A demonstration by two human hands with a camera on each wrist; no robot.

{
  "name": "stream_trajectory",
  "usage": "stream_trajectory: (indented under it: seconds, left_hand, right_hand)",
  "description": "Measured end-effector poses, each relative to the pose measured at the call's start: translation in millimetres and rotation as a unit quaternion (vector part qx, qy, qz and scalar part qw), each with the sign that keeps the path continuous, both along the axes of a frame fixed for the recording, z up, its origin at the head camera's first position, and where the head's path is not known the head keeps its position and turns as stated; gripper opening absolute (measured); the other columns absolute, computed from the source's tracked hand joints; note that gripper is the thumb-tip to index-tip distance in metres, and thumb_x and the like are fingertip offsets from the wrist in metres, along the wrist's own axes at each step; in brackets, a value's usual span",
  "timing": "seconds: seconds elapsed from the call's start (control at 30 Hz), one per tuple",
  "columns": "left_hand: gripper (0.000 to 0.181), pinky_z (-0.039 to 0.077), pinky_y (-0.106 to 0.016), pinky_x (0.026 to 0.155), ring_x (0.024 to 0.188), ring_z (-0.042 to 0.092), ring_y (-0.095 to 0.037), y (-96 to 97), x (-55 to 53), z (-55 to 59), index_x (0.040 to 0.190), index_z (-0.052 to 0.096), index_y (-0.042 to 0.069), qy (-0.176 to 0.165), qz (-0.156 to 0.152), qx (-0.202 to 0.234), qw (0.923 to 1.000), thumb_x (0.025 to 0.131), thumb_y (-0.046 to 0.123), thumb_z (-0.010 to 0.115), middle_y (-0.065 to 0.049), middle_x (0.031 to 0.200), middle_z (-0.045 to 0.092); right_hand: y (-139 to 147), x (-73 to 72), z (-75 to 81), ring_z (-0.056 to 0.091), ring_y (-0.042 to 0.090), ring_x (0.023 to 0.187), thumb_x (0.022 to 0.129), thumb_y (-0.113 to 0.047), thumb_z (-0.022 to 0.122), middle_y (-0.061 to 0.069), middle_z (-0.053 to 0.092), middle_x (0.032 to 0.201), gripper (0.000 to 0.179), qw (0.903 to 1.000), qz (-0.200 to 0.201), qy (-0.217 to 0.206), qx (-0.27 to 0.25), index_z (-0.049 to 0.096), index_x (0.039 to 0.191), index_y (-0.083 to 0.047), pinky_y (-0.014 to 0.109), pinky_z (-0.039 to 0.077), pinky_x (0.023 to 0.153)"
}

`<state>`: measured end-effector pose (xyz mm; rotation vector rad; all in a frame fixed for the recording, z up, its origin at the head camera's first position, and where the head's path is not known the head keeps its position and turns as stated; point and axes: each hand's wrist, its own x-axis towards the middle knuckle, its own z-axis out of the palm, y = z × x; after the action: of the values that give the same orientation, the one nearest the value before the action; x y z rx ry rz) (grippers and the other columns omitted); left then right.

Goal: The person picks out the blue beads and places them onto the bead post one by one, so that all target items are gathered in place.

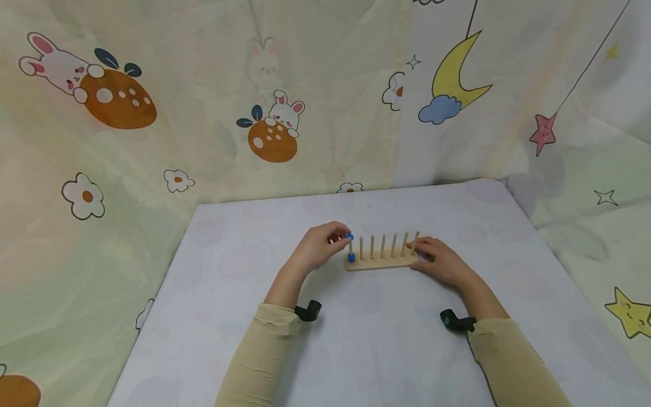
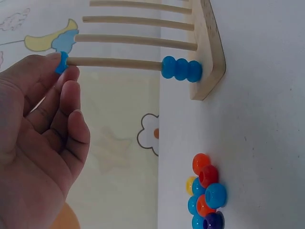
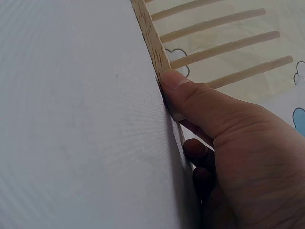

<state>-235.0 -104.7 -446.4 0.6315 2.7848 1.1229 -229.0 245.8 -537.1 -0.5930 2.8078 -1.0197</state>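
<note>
A wooden peg board [image 1: 382, 263] with a row of several upright pegs stands on the table. Blue beads [image 2: 181, 69] are stacked at the foot of its leftmost peg. My left hand [image 1: 316, 245] pinches another blue bead [image 2: 62, 62] between thumb and forefinger at that peg's top end; whether the peg's tip is inside the bead's hole I cannot tell. At the other end of the board, my right hand [image 1: 441, 261] grips the base, its thumb [image 3: 174, 81] against the front edge. The other pegs I can see hold no beads.
Loose beads in orange, red, blue, yellow and dark purple [image 2: 207, 191] lie in a cluster on the white table [image 1: 376, 339], beside the board's left end. In the head view my left hand mostly hides them. A printed cloth [image 1: 203, 113] hangs behind the table.
</note>
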Motion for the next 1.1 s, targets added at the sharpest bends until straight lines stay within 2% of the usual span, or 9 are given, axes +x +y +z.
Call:
stream_trajectory:
  seconds: [0.37,0.63,1.1]
  left_hand:
    - [0.021,0.050,-0.028,0.072,0.087,0.058,-0.009,1.4,-0.9,-8.5,0.115,0.067,0.024,-0.002,-0.009,0.003,1.0000,0.096,0.033,0.065,0.009,0.094,0.066]
    - [0.023,0.050,-0.029,0.071,0.088,0.059,-0.011,0.7,1.0,-18.7,0.116,0.067,0.024,-0.030,-0.003,0.007,0.9995,0.095,0.033,0.066,0.008,0.095,0.066]
    - [0.029,0.049,-0.027,0.076,0.088,0.059,-0.009,-1.4,-2.4,-50.5,0.119,0.067,0.021,-0.050,-0.006,0.004,0.9987,0.094,0.035,0.068,0.007,0.097,0.068]
  right_hand:
    - [0.0,-0.3,0.8,0.037,0.039,0.138,0.087,-0.042,0.073,0.013,0.048,0.144,0.058,1.0000,0.001,0.002,0.003,0.058,0.138,-0.017,0.061,0.029,0.111]
    - [0.0,-0.2,0.1,0.037,0.039,0.138,0.088,-0.043,0.072,0.013,0.048,0.144,0.059,1.0000,0.001,0.004,0.002,0.058,0.138,-0.017,0.061,0.030,0.111]
    - [-0.5,-0.1,0.8,0.038,0.039,0.138,0.088,-0.042,0.073,0.013,0.048,0.144,0.058,1.0000,0.000,0.006,0.001,0.058,0.138,-0.017,0.061,0.030,0.110]
